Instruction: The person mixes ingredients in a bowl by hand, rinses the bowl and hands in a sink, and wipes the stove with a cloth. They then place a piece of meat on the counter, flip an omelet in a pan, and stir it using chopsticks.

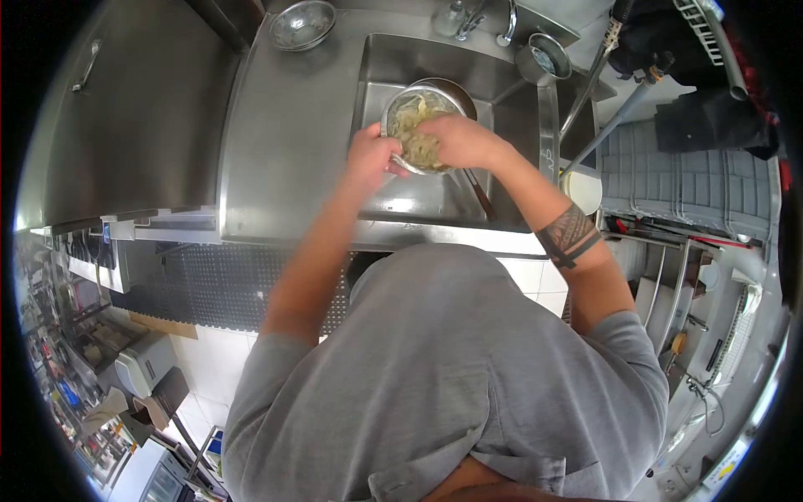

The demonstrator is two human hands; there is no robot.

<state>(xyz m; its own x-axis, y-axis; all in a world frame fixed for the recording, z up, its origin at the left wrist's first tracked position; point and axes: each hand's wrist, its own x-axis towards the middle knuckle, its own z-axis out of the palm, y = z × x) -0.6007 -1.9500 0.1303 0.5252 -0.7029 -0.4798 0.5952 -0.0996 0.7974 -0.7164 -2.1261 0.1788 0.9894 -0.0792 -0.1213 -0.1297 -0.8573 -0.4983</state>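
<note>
A round metal bowl is held over the sink, filled with pale yellow-green strands that look like shredded vegetable. My left hand grips the bowl's left rim, thumb at the near edge. Down among the strands, my right hand has its fingers curled in; the tips are hidden by the food and the hand itself. Partly covered by the bowl, a round pan sits behind it, and a brown handle slants toward the sink's front edge.
The sink is set into a steel counter. A metal strainer bowl stands at the back left. Near the faucet, a long-handled metal dipper rests across the sink's right side. Grey crates are farther right.
</note>
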